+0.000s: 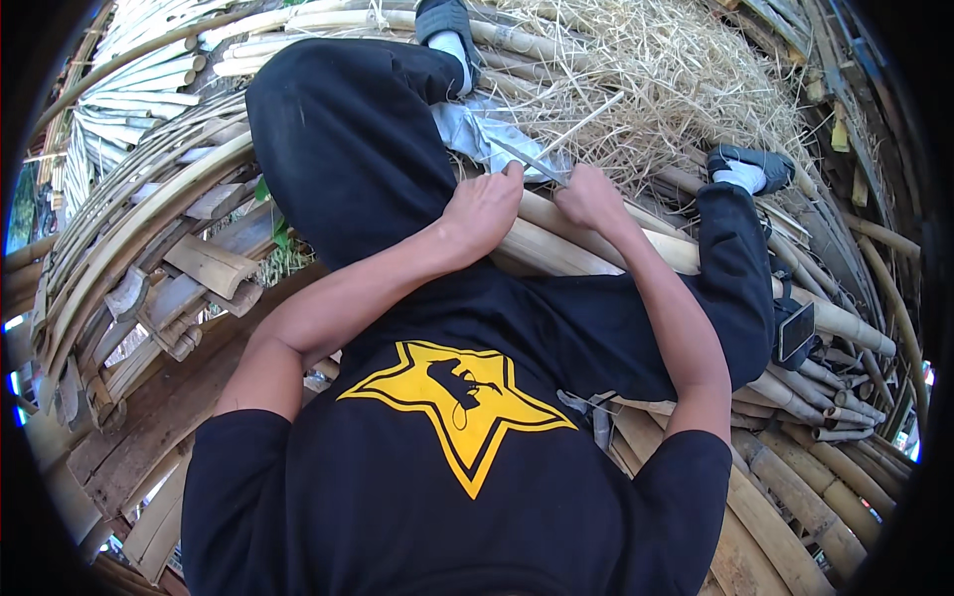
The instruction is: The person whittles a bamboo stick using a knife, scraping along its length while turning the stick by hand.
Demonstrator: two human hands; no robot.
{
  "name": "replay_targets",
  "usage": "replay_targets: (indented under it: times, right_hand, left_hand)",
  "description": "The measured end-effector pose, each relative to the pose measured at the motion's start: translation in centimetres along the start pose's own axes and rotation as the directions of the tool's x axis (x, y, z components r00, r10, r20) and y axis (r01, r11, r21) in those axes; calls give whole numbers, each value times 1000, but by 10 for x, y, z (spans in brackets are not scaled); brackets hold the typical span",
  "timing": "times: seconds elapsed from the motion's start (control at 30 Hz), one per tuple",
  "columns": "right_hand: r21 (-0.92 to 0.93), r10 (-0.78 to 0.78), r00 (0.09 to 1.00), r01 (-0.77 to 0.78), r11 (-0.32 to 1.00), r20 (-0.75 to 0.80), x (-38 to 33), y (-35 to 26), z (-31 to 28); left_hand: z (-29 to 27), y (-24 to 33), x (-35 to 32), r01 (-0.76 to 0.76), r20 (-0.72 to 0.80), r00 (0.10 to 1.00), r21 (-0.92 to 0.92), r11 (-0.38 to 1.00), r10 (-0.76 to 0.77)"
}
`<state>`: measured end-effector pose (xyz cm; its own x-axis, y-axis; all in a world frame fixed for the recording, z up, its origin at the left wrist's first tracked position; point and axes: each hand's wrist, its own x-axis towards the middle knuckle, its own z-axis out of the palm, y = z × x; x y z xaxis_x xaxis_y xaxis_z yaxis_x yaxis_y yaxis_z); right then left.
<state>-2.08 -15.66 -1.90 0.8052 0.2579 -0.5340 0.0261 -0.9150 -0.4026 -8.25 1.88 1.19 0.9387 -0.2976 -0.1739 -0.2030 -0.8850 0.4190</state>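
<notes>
My right hand [588,197] is closed around the handle of a knife [532,161], whose blade points up and to the left. Close beside it, my left hand [484,214] is closed with the thumb on top, holding the near end of a thin bamboo strip [586,123]. The strip slants away to the upper right and crosses the blade. Fingers hide most of the knife's handle and the strip's held end. Just beyond both hands lies a crumpled light grey cloth [469,124]. Thick bamboo poles [556,246] run beneath my hands.
A large heap of pale shavings [656,74] spreads beyond the hands. Split bamboo pieces [214,263] lie on the left, with bundled poles [134,104] farther off. My bent legs [348,149] frame the work spot. A dark boxy device [795,333] sits beside my right knee.
</notes>
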Motion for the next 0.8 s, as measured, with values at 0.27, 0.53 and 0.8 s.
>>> replay_targets:
  times: [0.27, 0.53, 0.8]
  right_hand:
    - [-334, 76, 973, -148, 931, -218, 84, 186, -4]
    - [77, 255, 895, -244, 967, -365, 59, 123, -69]
    - [59, 32, 980, -21, 998, -198, 8, 14, -44]
  left_hand:
    - [-17, 0, -45, -21, 102, 995, 57, 998, 15]
    - [-45, -7, -36, 182, -15, 981, -243, 953, -191]
    - [-21, -8, -4, 202, 52, 979, -285, 937, -195]
